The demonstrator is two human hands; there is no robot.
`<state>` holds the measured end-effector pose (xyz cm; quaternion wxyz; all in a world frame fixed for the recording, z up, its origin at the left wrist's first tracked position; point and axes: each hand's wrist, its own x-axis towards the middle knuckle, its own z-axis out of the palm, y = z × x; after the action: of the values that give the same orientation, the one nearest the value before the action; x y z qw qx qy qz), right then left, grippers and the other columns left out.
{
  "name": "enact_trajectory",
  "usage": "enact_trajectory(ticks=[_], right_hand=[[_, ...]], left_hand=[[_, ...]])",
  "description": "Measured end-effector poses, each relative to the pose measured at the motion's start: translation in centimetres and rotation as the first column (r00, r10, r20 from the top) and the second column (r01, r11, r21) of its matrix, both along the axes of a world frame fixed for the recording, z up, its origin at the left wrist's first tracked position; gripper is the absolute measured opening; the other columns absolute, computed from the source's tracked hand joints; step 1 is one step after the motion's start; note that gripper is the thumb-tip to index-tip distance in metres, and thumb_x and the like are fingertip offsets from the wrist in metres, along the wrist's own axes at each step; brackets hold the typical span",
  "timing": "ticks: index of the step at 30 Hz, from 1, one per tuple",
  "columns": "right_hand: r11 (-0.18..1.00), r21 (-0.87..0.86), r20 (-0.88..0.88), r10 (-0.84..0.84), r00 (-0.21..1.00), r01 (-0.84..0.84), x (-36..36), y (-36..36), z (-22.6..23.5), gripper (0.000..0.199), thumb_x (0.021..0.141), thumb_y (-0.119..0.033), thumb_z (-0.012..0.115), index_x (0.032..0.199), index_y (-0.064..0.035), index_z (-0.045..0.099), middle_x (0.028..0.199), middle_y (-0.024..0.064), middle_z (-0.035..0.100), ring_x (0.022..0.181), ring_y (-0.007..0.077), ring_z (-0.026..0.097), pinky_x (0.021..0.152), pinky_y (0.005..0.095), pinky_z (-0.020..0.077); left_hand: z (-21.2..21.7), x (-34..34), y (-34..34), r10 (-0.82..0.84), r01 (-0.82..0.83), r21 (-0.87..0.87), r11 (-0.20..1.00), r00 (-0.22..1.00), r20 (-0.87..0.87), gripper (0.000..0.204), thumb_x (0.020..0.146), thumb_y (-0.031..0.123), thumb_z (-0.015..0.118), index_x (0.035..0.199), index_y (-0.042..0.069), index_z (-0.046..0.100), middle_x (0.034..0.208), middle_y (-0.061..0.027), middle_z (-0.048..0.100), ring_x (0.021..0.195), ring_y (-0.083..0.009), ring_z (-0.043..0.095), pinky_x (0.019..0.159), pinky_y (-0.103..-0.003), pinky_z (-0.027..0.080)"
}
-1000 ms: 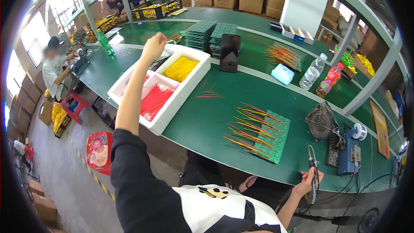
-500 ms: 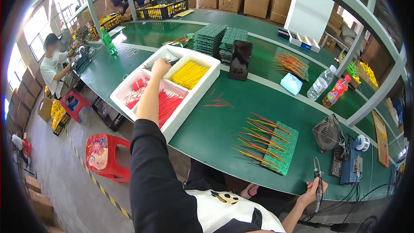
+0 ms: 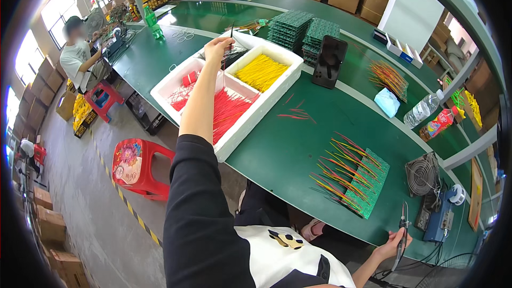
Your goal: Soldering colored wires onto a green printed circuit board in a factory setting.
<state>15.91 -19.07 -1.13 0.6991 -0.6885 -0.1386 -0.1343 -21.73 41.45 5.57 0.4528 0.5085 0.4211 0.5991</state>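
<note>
I take the white tray point(image 3: 160, 92) on the green worktop point(image 3: 277, 149) as the landmark and read from left to right.

Left hand point(image 3: 217, 48): I see it raised above the tray's far end, arm stretched fully forward. The fingers are pinched shut on a few thin dark wires point(image 3: 231, 36). These wires stand nearly upright from the fingertips, long axis vertical, directly over the dark-wire compartment at the tray's far corner.

Inside the tray, the red wires point(image 3: 232, 111) fill the near compartment just right of the forearm. The yellow wires point(image 3: 261, 72) fill the compartment beyond them, right of the left hand. Both piles lie with their long axes across the tray.

Well right of the tray and nearer to me lies the green board point(image 3: 370, 186), with red and yellow wires fanned over its left edge.

Right hand point(image 3: 392, 245): it sits far right of the tray, at the near edge of the worktop, just beyond the board. Its fingers are closed around a slim tool point(image 3: 401, 234) held upright.

I judge the right hand much the nearer to the board; the left hand holds the wires well apart from it.
</note>
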Motion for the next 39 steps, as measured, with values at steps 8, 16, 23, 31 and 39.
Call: enact_trajectory(ticks=[8,16,23,31,39], right_hand=[[1.000,-0.014,0.005,-0.012,1.000,0.012,0.1,-0.1,-0.3,0.019,0.087,-0.014,0.059,0.080,-0.0033,0.045,0.057,0.0010,0.038,0.052,0.0090,0.040,0.055,0.0245,0.0431],[1.000,0.003,-0.013,-0.001,1.000,0.001,0.5,-0.3,-0.5,0.017,0.087,-0.011,0.059,0.081,-0.0030,0.045,0.059,0.0023,0.039,0.053,0.0101,0.043,0.056,0.0243,0.0419],[1.000,0.002,-0.012,-0.003,1.000,0.003,0.4,-0.2,-0.5,0.017,0.087,-0.011,0.059,0.081,-0.0030,0.046,0.059,0.0024,0.039,0.053,0.0104,0.043,0.055,0.0237,0.0411],[0.999,0.006,0.011,0.035,0.999,-0.035,0.2,0.2,-0.9,0.017,0.087,-0.012,0.060,0.082,-0.0033,0.047,0.059,0.0002,0.040,0.053,0.0080,0.040,0.054,0.0238,0.0429],[0.998,0.044,-0.048,-0.051,0.998,0.053,0.1,-0.6,0.0,0.013,0.085,-0.012,0.062,0.086,-0.0044,0.051,0.066,-0.0001,0.047,0.056,0.0056,0.042,0.052,0.0213,0.0435]], left_hand=[[0.4,-0.2,-0.5,0.013,-0.010,-0.054,0.998,0.999,0.043,0.015,0.080,0.019,0.066,0.092,0.010,0.066,0.085,-0.0005,0.070,0.077,-0.0070,0.057,0.069,-0.025,0.037],[0.4,-0.4,-0.3,-0.013,0.013,-0.078,0.997,1.000,0.000,0.026,0.081,0.027,0.067,0.103,0.013,0.063,0.095,0.0017,0.069,0.090,-0.0086,0.056,0.081,-0.029,0.036],[0.7,-0.1,0.0,0.067,-0.061,-0.083,0.995,0.995,0.076,0.015,0.079,0.021,0.068,0.089,0.010,0.068,0.088,-0.0018,0.068,0.079,-0.0098,0.055,0.073,-0.027,0.039],[6.9,-2.8,-0.6,0.259,-0.253,0.498,0.830,0.964,0.059,0.013,0.077,0.017,0.068,0.085,0.006,0.067,0.080,-0.0078,0.064,0.070,-0.0158,0.056,0.068,-0.027,0.044],[3.5,0.9,1.4,0.051,-0.044,0.381,0.924,0.999,-0.007,0.025,0.092,0.021,0.051,0.105,0.000,0.049,0.092,-0.0193,0.065,0.075,-0.0215,0.064,0.067,-0.032,0.052]])
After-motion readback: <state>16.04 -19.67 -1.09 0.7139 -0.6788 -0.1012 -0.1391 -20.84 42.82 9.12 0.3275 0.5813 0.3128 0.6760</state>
